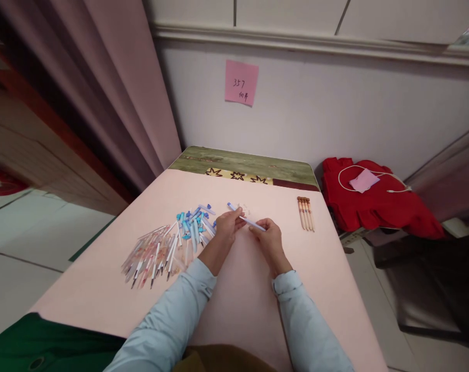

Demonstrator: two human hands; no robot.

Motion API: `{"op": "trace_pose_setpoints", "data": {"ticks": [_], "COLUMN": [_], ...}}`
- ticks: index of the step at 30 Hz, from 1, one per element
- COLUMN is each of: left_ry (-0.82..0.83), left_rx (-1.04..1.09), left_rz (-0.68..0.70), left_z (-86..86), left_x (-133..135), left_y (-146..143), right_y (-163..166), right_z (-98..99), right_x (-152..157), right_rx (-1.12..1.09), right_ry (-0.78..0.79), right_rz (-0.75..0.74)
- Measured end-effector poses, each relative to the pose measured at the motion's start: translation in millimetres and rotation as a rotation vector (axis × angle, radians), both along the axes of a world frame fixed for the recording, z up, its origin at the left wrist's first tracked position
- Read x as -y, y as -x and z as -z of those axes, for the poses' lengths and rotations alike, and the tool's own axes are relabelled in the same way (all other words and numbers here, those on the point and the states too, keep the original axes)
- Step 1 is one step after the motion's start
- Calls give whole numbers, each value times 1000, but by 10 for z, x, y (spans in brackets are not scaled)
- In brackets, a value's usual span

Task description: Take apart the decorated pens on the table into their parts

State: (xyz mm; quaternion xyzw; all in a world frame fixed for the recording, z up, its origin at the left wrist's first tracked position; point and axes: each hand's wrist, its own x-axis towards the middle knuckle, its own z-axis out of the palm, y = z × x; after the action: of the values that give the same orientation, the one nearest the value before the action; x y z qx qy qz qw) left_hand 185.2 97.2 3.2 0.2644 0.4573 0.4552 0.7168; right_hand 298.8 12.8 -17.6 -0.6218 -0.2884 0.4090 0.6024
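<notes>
Both hands are closed on a slim blue-and-white pen above the middle of the table. My left hand pinches its upper part, where a blue end sticks out past the fingers. My right hand grips the lavender barrel at the other end. Whether the two parts are joined is too small to tell. Small white bits lie just behind the hands. To the left is a heap of blue pen parts, beside many clear barrels and white refills.
Several light-coloured pens with brown tops lie in a row at the table's right. The pale-covered table meets a wall with a pink note. A red cloth with a white cable stands right; a curtain hangs left.
</notes>
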Motion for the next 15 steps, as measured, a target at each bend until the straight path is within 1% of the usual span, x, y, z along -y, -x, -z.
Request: {"op": "trace_pose_setpoints", "data": {"ticks": [3, 6, 9, 15], "left_ry": [-40, -112, -157, -227], "left_rx": [-73, -202, -282, -407], "left_rz": [-26, 19, 72, 77], "left_z": [-8, -24, -30, -22], "left_x": [-24, -41, -51, -40], "left_y": [11, 33, 71, 168], "right_y": [-25, -37, -27, 12], "right_z": [-16, -42, -95, -195], "right_x": [17, 19, 10, 13], "right_rx": [31, 73, 114, 184], "right_ry": [-35, -65, -104, -224], "right_rz": [15, 37, 87, 156]}}
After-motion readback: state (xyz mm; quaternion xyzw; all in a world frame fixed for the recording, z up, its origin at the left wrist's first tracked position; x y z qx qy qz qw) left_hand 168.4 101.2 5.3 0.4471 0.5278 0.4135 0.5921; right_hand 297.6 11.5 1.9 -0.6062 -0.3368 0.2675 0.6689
